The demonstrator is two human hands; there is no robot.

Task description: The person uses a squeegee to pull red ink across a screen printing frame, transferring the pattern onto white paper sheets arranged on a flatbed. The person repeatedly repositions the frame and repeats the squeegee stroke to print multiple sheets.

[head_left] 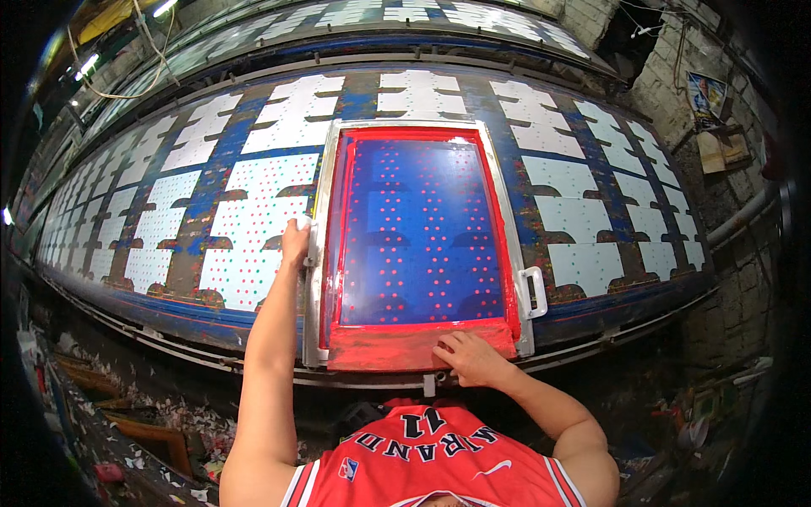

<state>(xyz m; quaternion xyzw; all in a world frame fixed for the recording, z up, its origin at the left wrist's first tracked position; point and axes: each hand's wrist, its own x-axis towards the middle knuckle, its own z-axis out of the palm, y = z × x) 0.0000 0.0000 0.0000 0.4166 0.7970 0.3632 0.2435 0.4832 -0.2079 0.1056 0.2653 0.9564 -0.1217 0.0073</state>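
Note:
A screen-printing frame (498, 177) with a metal border, a blue dotted mesh (414, 228) and red ink round its edges lies on a long printing table (346, 101). My left hand (296, 241) is closed on a handle at the frame's left side. Along the frame's near end is a red-coated squeegee board (380, 345); my right hand (465, 359) has curled fingers on its top edge. A white handle (535, 291) on the frame's right side is free. White cut pieces (249, 245), many with coloured dots, lie in rows beside the frame.
Another long table (422, 17) with white pieces runs behind this one. A block wall (693, 68) with a pipe (735, 220) stands at the right. A metal rail (224, 359) runs along the near edge, with scraps (203, 422) and wooden frames (160, 444) below at the left.

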